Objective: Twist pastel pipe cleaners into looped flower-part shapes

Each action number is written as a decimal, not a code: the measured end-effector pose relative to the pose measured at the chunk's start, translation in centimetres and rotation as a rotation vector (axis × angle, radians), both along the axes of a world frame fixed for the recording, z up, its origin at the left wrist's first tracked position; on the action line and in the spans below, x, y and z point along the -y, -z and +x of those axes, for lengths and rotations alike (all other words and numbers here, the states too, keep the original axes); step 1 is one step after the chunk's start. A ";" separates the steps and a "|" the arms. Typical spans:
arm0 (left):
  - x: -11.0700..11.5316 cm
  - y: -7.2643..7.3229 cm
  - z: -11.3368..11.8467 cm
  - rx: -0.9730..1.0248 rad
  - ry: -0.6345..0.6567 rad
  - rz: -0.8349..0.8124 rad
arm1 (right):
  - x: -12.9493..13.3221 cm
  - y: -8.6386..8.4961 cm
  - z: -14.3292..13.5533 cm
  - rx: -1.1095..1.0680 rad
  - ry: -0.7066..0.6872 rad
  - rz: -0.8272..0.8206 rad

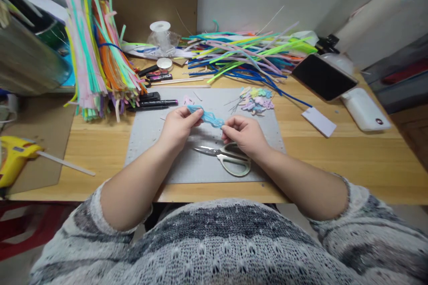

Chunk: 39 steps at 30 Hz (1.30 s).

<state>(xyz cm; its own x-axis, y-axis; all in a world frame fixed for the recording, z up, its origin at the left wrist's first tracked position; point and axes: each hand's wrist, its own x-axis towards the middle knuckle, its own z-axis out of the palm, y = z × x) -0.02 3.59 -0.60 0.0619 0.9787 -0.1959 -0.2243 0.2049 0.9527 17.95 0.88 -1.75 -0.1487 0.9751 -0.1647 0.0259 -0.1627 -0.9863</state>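
Over the grey mat, a bundle of light blue strands is stretched between my two hands. My left hand is closed on its left end, thumb on top. At the other end, my right hand pinches the tip between thumb and fingers. Scissors with pale handles lie on the mat just below and partly behind my right hand, blades pointing left. Small pastel flower-like pieces with thin wire stems are heaped at the mat's far right. A small pink piece lies beyond my left hand.
The grey mat covers the table's middle. Loose pipe cleaners pile along the back, with upright bundles at left. A yellow glue gun sits far left; markers, a spool, a phone and a white card surround the mat.
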 end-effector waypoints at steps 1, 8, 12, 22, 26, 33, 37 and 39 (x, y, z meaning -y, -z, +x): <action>-0.1 -0.1 -0.1 0.002 0.005 0.014 | -0.1 0.0 0.1 -0.046 -0.023 -0.056; -0.5 -0.2 -0.4 0.060 0.093 0.013 | -0.4 -0.4 0.1 -0.172 -0.074 -0.168; 0.0 0.0 -0.1 -0.015 0.126 0.021 | 0.0 -0.5 -0.1 -0.167 -0.057 -0.145; 0.8 0.3 0.4 -0.121 0.225 0.042 | 0.2 -0.5 -0.1 -0.179 -0.112 -0.124; 0.8 0.1 0.4 -0.147 0.249 0.090 | 0.4 -0.3 -0.2 -0.178 -0.125 -0.112; 0.7 0.6 0.3 -0.088 0.279 0.101 | 0.4 0.2 -0.2 -0.152 -0.081 -0.060; 0.8 0.6 0.4 -0.047 0.301 0.080 | 0.4 0.1 -0.2 -0.157 -0.088 -0.067; 0.8 0.5 0.5 -0.023 0.268 0.035 | 0.3 0.0 -0.2 -0.137 -0.068 -0.048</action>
